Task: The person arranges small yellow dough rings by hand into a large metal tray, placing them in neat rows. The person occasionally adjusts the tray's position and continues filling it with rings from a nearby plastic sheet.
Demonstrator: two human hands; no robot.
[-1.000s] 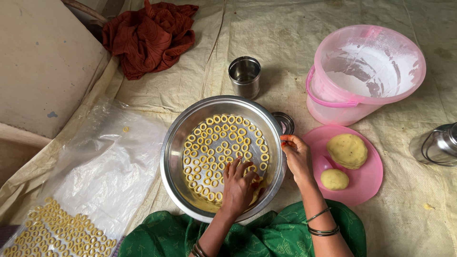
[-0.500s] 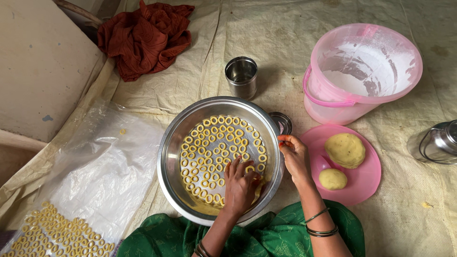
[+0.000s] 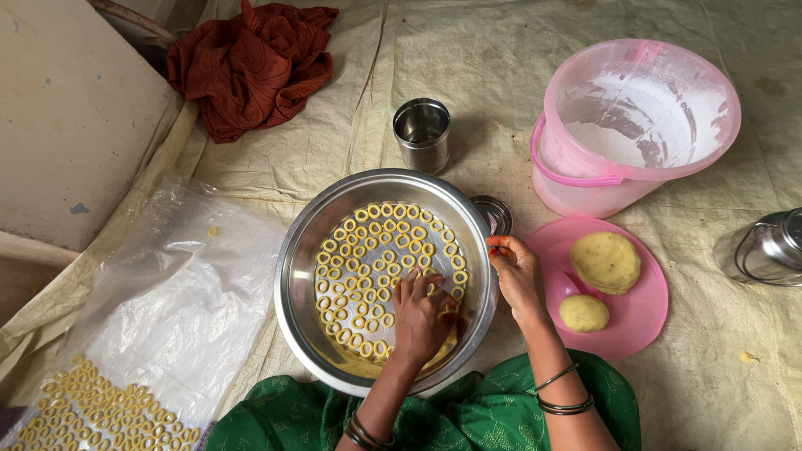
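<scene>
Dough rings (image 3: 380, 259) lay inside steel bowl (image 3: 305, 276); looked soft, fragile, best lifted by edges. Left hand (image 3: 420, 313) pressed there, fingers spread, unclenched. Right hand (image 3: 516, 271) at bowl's right rim, fingertips pinched, contents unclear.

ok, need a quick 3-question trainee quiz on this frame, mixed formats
1. True or false: the left hand rests inside the steel bowl, on the dough rings.
2. Multiple choice: what lies on the pink plate? A) a steel cup B) two dough pieces C) a red cloth
3. Fill in: the right hand is at the bowl's ____ rim, fingertips pinched together.

Key:
1. True
2. B: the larger, flatter dough piece and the smaller ball. The steel cup and red cloth sit on the floor sheet beyond the bowl.
3. right
</scene>
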